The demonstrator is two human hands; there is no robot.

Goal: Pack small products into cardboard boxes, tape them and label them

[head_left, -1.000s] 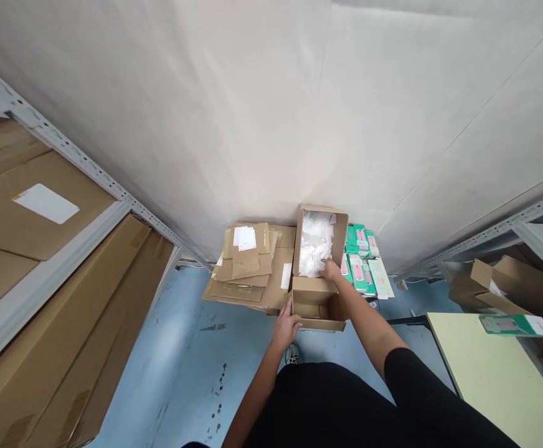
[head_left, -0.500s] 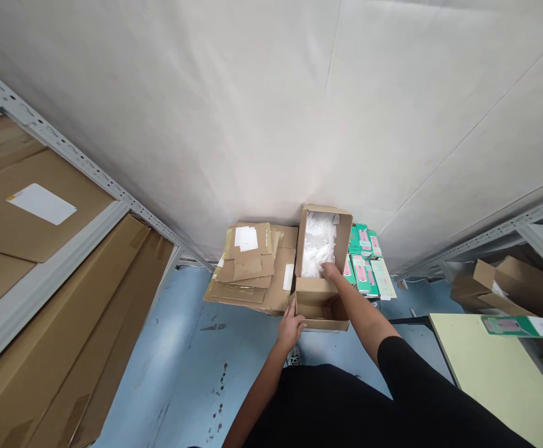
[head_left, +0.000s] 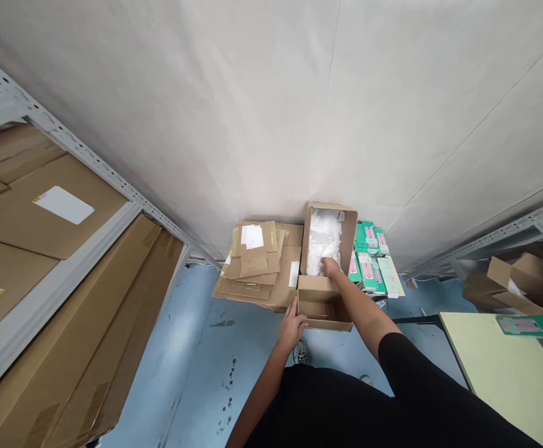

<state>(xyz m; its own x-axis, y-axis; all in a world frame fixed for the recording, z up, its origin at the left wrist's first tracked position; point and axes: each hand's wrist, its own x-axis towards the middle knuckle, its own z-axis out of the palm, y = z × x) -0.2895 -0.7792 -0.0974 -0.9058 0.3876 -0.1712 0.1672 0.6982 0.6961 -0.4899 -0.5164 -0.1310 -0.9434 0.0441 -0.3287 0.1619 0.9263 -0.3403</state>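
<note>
My left hand (head_left: 292, 326) grips the left wall of a small open cardboard box (head_left: 325, 324), thumb and fingers at its edge. No contents show in the visible part of that box. Just behind it stands a larger open cardboard box (head_left: 349, 238), holding a heap of white, crumpled plastic-like packets (head_left: 324, 235). Reaching over the small box, my right hand (head_left: 330, 267) is inside the larger one, its bent fingers closed at the packets. Whether a packet is between the fingertips is hidden.
Flattened cardboard (head_left: 256, 261) lies left of the boxes, and several green-and-pink boxes (head_left: 369, 269) sit to the right. Shelving with large cartons (head_left: 66, 267) rises at left. A pale yellow tabletop (head_left: 500, 373) bearing another green box (head_left: 530, 325) is at lower right.
The view has shifted a little, so the scene sits slightly farther right. My right hand has moved slightly deeper among the white packets; my left hand stays on the small box.
</note>
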